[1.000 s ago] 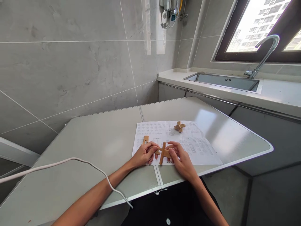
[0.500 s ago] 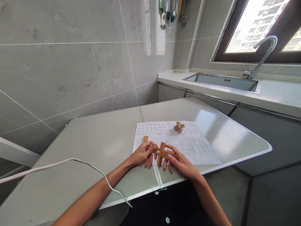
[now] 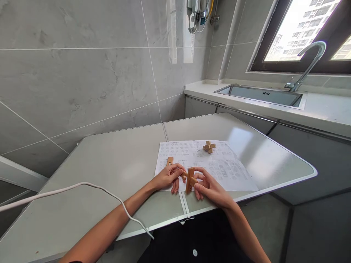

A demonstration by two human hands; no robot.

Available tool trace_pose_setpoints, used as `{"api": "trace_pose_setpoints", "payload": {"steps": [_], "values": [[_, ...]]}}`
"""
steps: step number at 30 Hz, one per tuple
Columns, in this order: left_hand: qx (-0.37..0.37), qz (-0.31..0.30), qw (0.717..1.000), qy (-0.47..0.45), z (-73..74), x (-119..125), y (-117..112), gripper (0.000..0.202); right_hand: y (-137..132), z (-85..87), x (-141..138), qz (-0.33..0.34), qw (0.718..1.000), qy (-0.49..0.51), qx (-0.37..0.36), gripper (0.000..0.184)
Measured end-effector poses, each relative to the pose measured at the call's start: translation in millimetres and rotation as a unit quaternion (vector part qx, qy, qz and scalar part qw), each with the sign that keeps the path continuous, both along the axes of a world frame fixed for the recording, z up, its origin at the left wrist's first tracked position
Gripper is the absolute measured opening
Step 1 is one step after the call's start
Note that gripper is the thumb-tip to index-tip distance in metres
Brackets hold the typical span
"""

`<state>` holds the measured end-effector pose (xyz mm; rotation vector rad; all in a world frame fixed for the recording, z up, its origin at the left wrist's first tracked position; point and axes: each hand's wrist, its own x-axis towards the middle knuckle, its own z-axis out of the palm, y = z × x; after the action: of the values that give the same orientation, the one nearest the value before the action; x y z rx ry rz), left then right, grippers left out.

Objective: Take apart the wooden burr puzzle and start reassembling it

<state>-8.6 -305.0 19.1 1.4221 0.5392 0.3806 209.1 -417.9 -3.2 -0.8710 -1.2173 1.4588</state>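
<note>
Both my hands hold a wooden cross-shaped puzzle piece [image 3: 189,179] over the near edge of a printed instruction sheet [image 3: 219,168]. My left hand [image 3: 168,178] pinches its left arm with thumb and fingers. My right hand [image 3: 210,186] grips its right arm, fingers curled round it. A loose wooden bar [image 3: 169,161] lies on the sheet just beyond my left hand. A small assembled wooden burr puzzle [image 3: 209,147] sits at the far side of the sheet.
The grey folding table [image 3: 109,171] has a seam down its middle and a rounded right edge. A white cable [image 3: 82,187] runs across its left front. A counter with a steel sink [image 3: 260,95] and tap [image 3: 309,62] stands at the back right.
The cross-shaped piece has turned in my hands, its long bar now more upright. My right hand has drawn back a little toward me and curled tighter.
</note>
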Motion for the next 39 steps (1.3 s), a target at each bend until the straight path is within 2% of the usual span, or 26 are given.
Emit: {"api": "trace_pose_setpoints", "payload": {"steps": [5,12,20,30,39], "values": [[0.000,0.002,1.000,-0.008,-1.2,0.6,1.5,0.054,0.2,-1.8,0.7,-0.026,1.000,-0.003,-0.003,0.047],[0.000,0.000,1.000,-0.013,-3.8,1.3,3.2,0.052,-0.3,-3.1,-0.3,-0.034,0.999,-0.017,-0.007,0.049],[-0.003,-0.001,1.000,-0.014,-4.3,1.5,4.1,0.050,-1.6,-3.5,-2.0,-0.056,0.998,-0.008,0.000,0.042],[-0.010,-0.004,1.000,-0.013,-2.9,2.2,5.2,0.053,0.0,-6.5,1.0,-0.129,0.992,-0.001,-0.007,0.039],[-0.010,0.001,1.000,-0.016,-3.9,1.7,5.7,0.051,-0.4,-5.4,1.7,-0.123,0.992,0.020,-0.028,0.039]]}}
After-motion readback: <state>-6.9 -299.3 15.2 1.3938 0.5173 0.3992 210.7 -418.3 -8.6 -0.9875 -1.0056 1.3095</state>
